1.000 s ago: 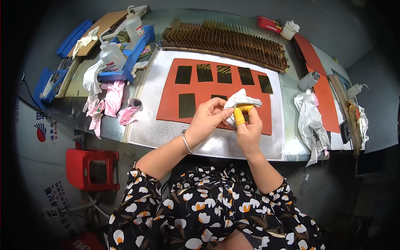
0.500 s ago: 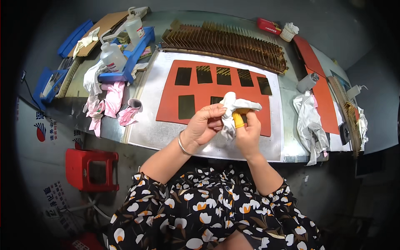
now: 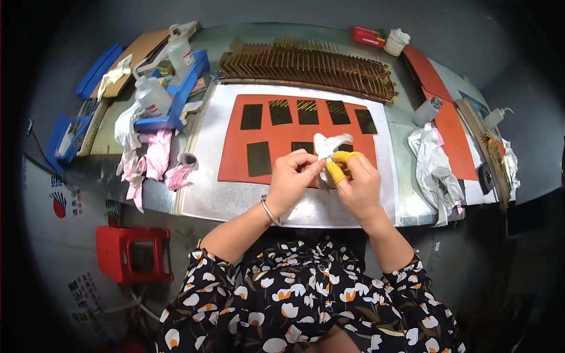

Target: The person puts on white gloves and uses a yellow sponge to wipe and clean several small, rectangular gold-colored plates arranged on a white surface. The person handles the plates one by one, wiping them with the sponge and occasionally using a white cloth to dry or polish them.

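One white cloth [image 3: 328, 146], right of frame centre, lies between the left hand [image 3: 292, 181] and right hand [image 3: 362, 187], both pinching it. Its upper flap points rightward; crumpling obscures the long axis. Visible: two yellow finger cots [image 3: 335, 172] on the right hand; eight dark plates [image 3: 258, 159], some part-hidden.

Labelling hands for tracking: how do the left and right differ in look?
The left hand has a silver bracelet at the wrist; the right hand's wrist is bare. The right hand wears yellow finger covers; the left hand shows none. Both grip the white cloth.
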Demonstrator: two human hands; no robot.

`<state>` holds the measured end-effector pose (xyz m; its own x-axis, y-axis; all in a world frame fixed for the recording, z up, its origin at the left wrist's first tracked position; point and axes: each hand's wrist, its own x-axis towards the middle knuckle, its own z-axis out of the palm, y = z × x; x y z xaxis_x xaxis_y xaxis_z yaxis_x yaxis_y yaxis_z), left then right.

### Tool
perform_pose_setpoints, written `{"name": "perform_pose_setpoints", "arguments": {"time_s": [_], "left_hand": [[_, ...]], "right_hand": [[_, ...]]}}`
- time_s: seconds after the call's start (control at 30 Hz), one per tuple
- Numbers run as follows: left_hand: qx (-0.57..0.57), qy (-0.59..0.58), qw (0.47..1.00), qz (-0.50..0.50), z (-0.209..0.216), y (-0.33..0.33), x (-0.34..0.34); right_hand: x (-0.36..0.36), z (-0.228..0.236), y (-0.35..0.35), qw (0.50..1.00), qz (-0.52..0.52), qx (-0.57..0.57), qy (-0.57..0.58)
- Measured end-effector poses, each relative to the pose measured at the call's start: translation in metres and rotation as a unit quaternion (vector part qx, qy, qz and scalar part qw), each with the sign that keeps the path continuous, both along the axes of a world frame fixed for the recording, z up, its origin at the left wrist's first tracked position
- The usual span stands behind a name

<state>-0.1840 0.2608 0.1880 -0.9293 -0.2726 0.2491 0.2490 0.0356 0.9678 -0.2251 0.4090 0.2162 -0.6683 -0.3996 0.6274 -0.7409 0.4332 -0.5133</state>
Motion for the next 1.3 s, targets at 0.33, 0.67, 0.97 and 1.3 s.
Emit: {"name": "perform_pose_setpoints", "arguments": {"time_s": [0.33,0.67,0.97,1.3], "left_hand": [[0.109,-0.019,0.994,-0.006,0.005,0.007,0.003],[0.295,-0.131,0.921,-0.22,0.0,-0.017,0.006],[0.36,-0.13,0.903,-0.194,-0.014,-0.014,-0.002],[-0.013,0.055,0.998,-0.038,-0.008,-0.003,0.021]], "right_hand": [[-0.006,-0.012,-0.015,0.999,0.019,0.024,0.01],[-0.012,-0.029,-0.011,0.989,0.06,-0.105,-0.086],[-0.014,-0.025,-0.005,0.992,0.11,-0.018,0.065],[0.013,-0.026,0.007,0.948,0.106,-0.207,-0.217]]}}
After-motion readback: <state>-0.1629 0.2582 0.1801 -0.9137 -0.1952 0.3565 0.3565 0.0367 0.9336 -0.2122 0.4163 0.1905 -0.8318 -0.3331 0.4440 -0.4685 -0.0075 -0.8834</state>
